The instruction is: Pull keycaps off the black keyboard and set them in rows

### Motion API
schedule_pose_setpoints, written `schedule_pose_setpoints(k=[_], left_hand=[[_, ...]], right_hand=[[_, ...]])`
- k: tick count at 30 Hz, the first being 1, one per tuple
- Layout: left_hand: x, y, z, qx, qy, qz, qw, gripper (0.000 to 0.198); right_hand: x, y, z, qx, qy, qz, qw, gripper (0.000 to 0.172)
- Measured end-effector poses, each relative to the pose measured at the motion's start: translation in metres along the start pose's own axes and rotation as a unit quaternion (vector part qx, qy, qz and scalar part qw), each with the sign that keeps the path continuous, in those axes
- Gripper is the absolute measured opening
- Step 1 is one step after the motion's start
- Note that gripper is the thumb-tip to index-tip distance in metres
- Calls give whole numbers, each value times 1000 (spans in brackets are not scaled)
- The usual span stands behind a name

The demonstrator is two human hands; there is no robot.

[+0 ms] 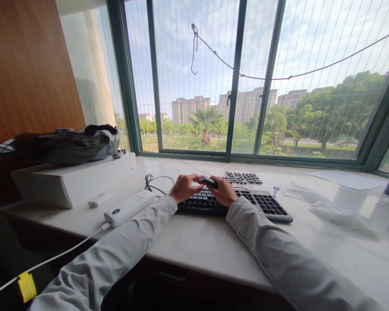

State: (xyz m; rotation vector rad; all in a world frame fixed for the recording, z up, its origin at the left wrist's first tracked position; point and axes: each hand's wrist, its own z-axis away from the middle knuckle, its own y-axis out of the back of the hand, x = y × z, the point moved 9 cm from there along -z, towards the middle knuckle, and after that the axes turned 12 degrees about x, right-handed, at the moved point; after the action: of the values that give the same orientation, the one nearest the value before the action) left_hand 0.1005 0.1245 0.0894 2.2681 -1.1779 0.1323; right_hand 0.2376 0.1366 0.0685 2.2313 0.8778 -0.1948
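My right hand is wrapped round a small dark handheld object with a lighter metallic-looking end; its exact kind does not show. At that lighter end, my left hand has its thumb and fingers pinched together. Whether the left fingers grip the object or something tiny is hidden. Both hands are just above a black keyboard, which lies on the white tabletop. Behind it, many loose dark keycaps are laid out in rows. A small blue tool lies right of the keyboard.
A white power bank with a white cable lies left of my left arm. Farther left, a white box carries a black bag. Clear plastic bags and paper lie at the right. A window borders the back.
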Motion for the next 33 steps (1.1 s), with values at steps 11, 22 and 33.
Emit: schedule_pose_setpoints(k=[11, 22, 33], left_hand=[[1, -2, 1, -16, 1, -12, 1000, 25], [4, -1, 1, -12, -14, 4, 1000, 15], [2, -5, 4, -23, -28, 18, 999, 20]], right_hand=[[3, -3, 0, -1, -10, -66, 998, 31], [1, -1, 1, -6, -20, -80, 997, 42], [12, -5, 0, -8, -45, -117, 992, 55]])
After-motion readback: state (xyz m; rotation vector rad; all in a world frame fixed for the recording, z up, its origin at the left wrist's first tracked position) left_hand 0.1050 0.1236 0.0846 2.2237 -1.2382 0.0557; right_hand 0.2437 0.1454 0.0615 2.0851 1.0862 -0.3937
